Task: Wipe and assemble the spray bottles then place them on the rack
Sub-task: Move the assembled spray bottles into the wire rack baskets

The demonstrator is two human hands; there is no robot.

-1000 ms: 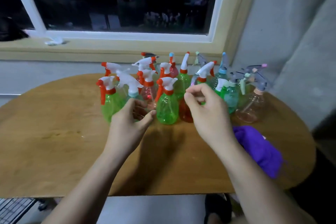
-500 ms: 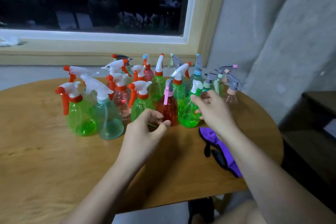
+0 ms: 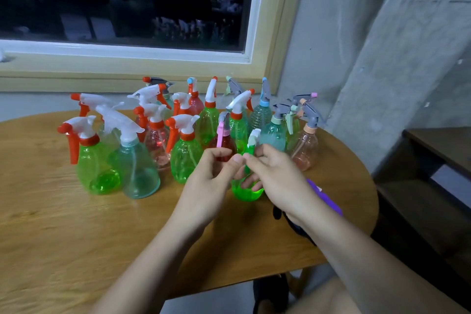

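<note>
Near centre, right hand (image 3: 277,181) grips green bottle (image 3: 246,194)

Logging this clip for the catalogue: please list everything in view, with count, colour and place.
Spray bottles: well over a dozen, overlapping so no exact count; green, red, pink, teal, clear, peach; clustered at the table's far side.
Bright green bottle: one, at the cluster's front, between the hands.
Cloth: one, purple, on the table under the right forearm.
Table: one, wooden, rounded.
Window: one, dark glass, pale frame, behind the table.
Wall: grey, right.
Dark furniture: one, far right.
Left hand: thumb by that bottle's neck; grip unclear.
Right hand: fingers curled round the bright green bottle.
</note>
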